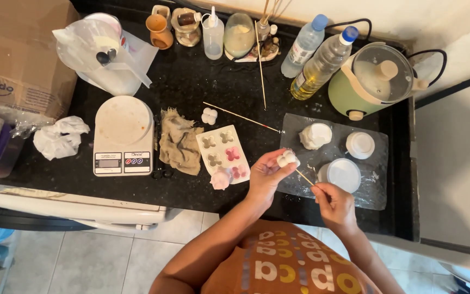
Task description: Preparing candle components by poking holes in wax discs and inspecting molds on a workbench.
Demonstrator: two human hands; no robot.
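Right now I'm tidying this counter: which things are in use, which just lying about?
In use: white flower piece in left hand; thin stick in right hand; mould tray.
Lying about: kitchen scale, rag, oil bottle, green cooker.

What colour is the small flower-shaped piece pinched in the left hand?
White: the small flower-shaped moulded piece in the left hand shows best in the head view.

A white kitchen scale [123, 136] sits on the black counter [186, 90], with a frayed beige cloth [179, 142] just beside it and a crumpled white tissue [61, 137] to its other side. A cardboard box [14, 54] stands at the far corner. Along the back wall stand two clear plastic bottles [322, 60], a squeeze bottle [212, 37] and a green electric pot [373, 81] with a glass lid.
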